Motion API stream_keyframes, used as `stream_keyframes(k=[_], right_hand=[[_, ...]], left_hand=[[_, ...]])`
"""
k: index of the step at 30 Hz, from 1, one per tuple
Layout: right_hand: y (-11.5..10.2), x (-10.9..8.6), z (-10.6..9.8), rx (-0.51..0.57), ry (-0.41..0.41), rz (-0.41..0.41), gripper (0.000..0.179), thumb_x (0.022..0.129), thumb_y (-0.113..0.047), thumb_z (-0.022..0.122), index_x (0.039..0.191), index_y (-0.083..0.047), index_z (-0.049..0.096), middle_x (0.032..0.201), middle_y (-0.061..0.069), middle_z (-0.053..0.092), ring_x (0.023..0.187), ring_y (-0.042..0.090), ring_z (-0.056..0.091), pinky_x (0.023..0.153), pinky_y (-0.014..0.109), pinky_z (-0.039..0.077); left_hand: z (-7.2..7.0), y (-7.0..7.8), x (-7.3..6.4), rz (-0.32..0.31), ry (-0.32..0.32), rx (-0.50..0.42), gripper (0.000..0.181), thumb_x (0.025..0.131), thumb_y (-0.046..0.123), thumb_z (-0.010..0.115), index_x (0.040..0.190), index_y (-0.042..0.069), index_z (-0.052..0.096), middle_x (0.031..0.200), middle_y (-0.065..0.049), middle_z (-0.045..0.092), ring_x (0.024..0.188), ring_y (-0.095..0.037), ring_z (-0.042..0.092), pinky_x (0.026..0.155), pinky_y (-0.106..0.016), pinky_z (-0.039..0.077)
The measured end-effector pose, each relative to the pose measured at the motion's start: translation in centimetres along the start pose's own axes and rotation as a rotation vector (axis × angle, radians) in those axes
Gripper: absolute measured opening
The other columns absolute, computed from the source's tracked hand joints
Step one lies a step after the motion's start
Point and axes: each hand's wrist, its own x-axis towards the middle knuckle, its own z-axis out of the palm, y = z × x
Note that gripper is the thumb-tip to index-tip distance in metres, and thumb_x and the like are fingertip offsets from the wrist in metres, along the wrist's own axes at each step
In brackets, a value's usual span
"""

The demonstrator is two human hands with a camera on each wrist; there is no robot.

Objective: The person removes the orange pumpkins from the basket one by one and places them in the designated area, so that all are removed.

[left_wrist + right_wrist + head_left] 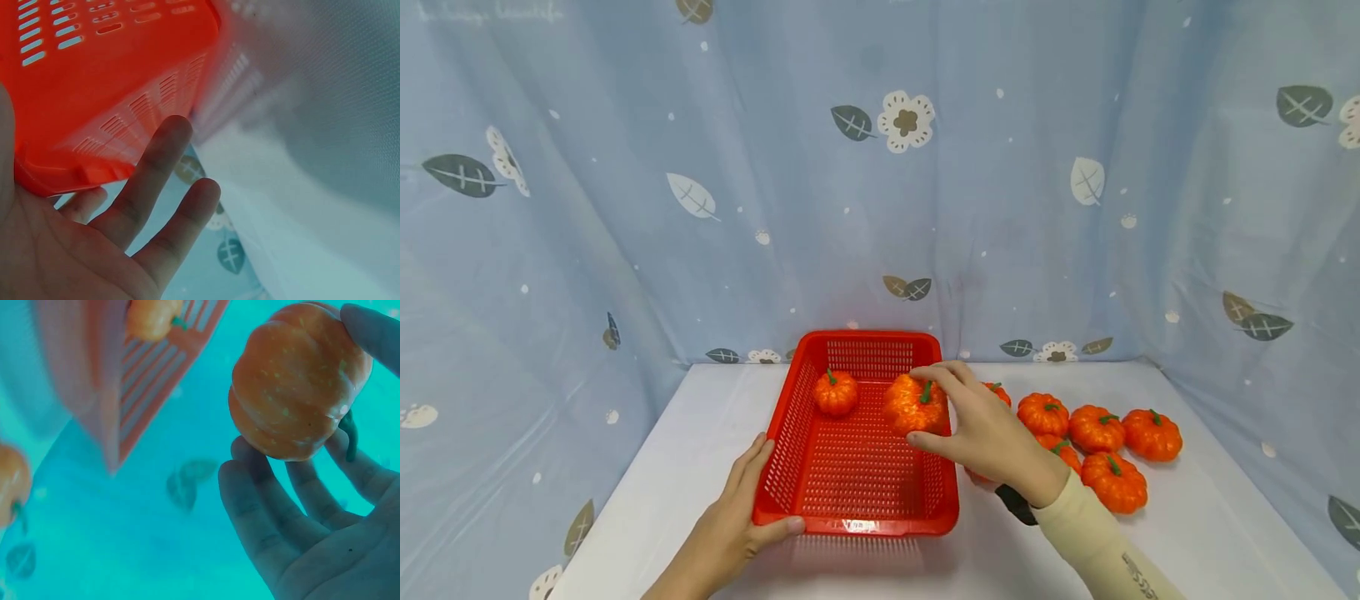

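My right hand (981, 425) pinches a small orange toy pumpkin (910, 406) with a green stem between thumb and fingertips, over the right side of a red plastic basket (857, 527). In the right wrist view the held pumpkin (300, 381) shows its rounded side, its stem pointing toward the palm. At the basket's front left corner is my left hand (730, 508), thumb over the front rim and fingers along the outside of the left wall. Another pumpkin (836, 392) sits inside the basket toward the back left.
Several more pumpkins (1114, 482) lie grouped on the white table (662, 467) to the right of the basket, some partly hidden behind my right hand and forearm. A blue curtain (1000, 208) with leaf and flower prints encloses the table at the back and sides.
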Motion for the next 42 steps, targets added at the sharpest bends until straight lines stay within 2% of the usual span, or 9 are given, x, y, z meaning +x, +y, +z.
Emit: stream_keyframes(k=[2,6,11,16,17,24,28,34,42], right_hand=[[1.0,-1.1,-1.1,-0.016,0.041,0.001,0.072,0.080,-0.043,0.087,0.141,-0.028,0.053,0.136,-0.005,0.049,0.107,0.015,0.060,0.084,0.040,0.055],[3.4,-3.3,-3.3,-0.058,0.113,0.049,0.074,0.079,-0.042,0.088,0.142,-0.028,0.052,0.135,-0.002,0.050,0.103,0.017,0.057,0.081,0.042,0.055],[6.5,-6.9,-5.4,-0.105,0.197,0.164,0.077,0.079,-0.047,0.087,0.144,-0.025,0.052,0.134,0.005,0.050,0.103,0.023,0.057,0.081,0.050,0.053],[9.9,-11.2,-7.3,-0.143,0.218,0.314,0.084,0.079,-0.046,0.087,0.146,-0.012,0.049,0.132,0.018,0.048,0.106,0.037,0.055,0.080,0.059,0.050],[10.6,-12.0,-7.6,-0.153,0.217,0.347,0.086,0.079,-0.045,0.087,0.147,-0.008,0.047,0.133,0.022,0.047,0.107,0.041,0.053,0.079,0.061,0.049],[16.1,-16.8,-9.4,-0.244,0.182,0.590,0.100,0.082,-0.053,0.081,0.143,0.012,0.036,0.129,0.037,0.039,0.101,0.050,0.050,0.071,0.048,0.054],[18.5,-19.0,-9.7,-0.314,0.149,0.695,0.104,0.084,-0.059,0.076,0.141,0.016,0.032,0.128,0.042,0.035,0.096,0.050,0.047,0.069,0.058,0.051],[20.9,-21.0,-9.4,-0.323,0.089,0.775,0.107,0.085,-0.062,0.073,0.139,0.020,0.030,0.124,0.043,0.034,0.093,0.050,0.044,0.073,0.062,0.050],[22.6,-21.4,-8.8,-0.268,-0.011,0.829,0.113,0.081,-0.062,0.077,0.139,0.021,0.028,0.124,0.046,0.031,0.099,0.056,0.043,0.084,0.070,0.046]], left_hand=[[0.0,0.0,0.0,-0.004,-0.005,-0.003,0.115,0.076,0.071,0.074,0.163,0.023,0.016,0.168,0.007,0.009,0.128,-0.040,0.052,0.092,-0.061,0.049],[0.1,0.0,-0.1,-0.007,-0.009,-0.010,0.114,0.077,0.069,0.075,0.163,0.023,0.016,0.168,0.006,0.009,0.129,-0.040,0.051,0.093,-0.060,0.049],[0.0,0.0,-0.1,0.010,0.007,-0.011,0.113,0.077,0.068,0.075,0.163,0.023,0.016,0.168,0.006,0.010,0.130,-0.040,0.051,0.093,-0.060,0.049],[0.0,0.0,0.0,0.020,0.011,-0.002,0.113,0.078,0.068,0.075,0.163,0.023,0.016,0.168,0.005,0.010,0.129,-0.040,0.051,0.093,-0.060,0.049],[0.0,0.0,0.0,0.016,0.007,-0.003,0.113,0.078,0.068,0.075,0.163,0.023,0.016,0.168,0.005,0.010,0.129,-0.040,0.052,0.093,-0.060,0.049],[0.1,-0.1,-0.1,0.005,0.000,0.000,0.113,0.078,0.066,0.076,0.163,0.022,0.016,0.168,0.006,0.009,0.128,-0.040,0.052,0.091,-0.060,0.050],[0.2,0.0,0.0,0.006,-0.001,-0.001,0.114,0.077,0.069,0.075,0.163,0.023,0.016,0.168,0.007,0.009,0.127,-0.039,0.053,0.091,-0.058,0.050],[0.0,0.2,0.0,0.007,-0.003,0.008,0.115,0.076,0.074,0.071,0.163,0.025,0.015,0.168,0.010,0.008,0.125,-0.039,0.055,0.091,-0.059,0.050],[0.0,0.2,-0.1,-0.013,-0.013,-0.001,0.114,0.077,0.070,0.074,0.163,0.025,0.014,0.168,0.011,0.006,0.126,-0.038,0.054,0.092,-0.059,0.049]])
